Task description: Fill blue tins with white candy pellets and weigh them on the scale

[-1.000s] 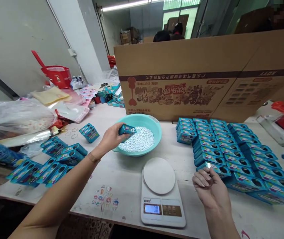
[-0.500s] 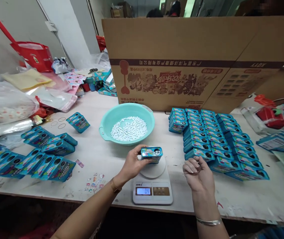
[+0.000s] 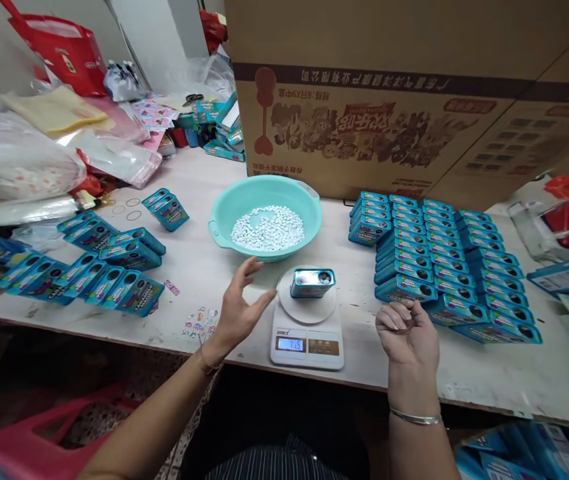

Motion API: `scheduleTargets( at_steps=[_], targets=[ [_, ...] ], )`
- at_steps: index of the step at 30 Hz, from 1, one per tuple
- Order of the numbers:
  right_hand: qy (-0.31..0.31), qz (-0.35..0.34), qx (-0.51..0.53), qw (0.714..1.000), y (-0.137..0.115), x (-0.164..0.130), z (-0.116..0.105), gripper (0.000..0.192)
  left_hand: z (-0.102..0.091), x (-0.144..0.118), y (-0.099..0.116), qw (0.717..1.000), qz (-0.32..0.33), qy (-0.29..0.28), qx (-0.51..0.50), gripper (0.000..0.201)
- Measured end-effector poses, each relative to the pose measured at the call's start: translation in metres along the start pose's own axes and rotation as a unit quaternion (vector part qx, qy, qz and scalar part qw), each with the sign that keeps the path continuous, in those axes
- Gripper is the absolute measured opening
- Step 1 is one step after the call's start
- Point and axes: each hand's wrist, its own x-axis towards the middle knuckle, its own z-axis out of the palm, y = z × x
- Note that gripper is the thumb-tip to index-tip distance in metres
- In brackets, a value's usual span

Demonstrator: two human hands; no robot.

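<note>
A: Basin [image 3: 224, 220], head view — round, teal plastic, one only, on the bench [image 3: 204, 267]; holds a heap of small white tablets [image 3: 267, 228].

B: Scale?

A: One white kitchen scale [image 3: 307, 333], round platter. One teal tin [image 3: 312, 283] on it, rectangular, dark round window on top.

B: Hands?

A: Left hand [image 3: 239, 310] just beside the scale, fingers spread apart, empty. Right hand [image 3: 408, 330] by the rows of filled tins [image 3: 444, 267], fingers curled loosely together, holding nothing I can make out.

B: Behind?

A: One large printed cardboard carton [image 3: 389, 100].
</note>
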Motion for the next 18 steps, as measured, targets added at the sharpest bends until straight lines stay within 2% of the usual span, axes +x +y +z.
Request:
scheduleTargets(
  at_steps=[4, 8, 12, 18],
  targets=[
    [-0.009, -0.004, -0.003, 1.000, 0.000, -0.001, 0.000, 0.020, -0.024, -0.012, -0.010, 0.999, -0.024, 0.030, 0.011, 0.060],
    [-0.001, -0.010, -0.003, 1.000, 0.001, -0.002, 0.005, 0.020, -0.035, -0.016, -0.014, 0.998, -0.027, 0.048, 0.015, 0.059],
    [0.007, -0.008, 0.001, 1.000, 0.002, -0.004, 0.009, 0.018, -0.035, -0.013, -0.010, 0.999, -0.012, 0.046, 0.014, 0.060],
    [0.008, -0.018, -0.006, 1.000, -0.001, -0.003, 0.007, 0.018, -0.024, -0.004, -0.001, 0.999, 0.040, -0.003, 0.035, 0.063]
  ],
)
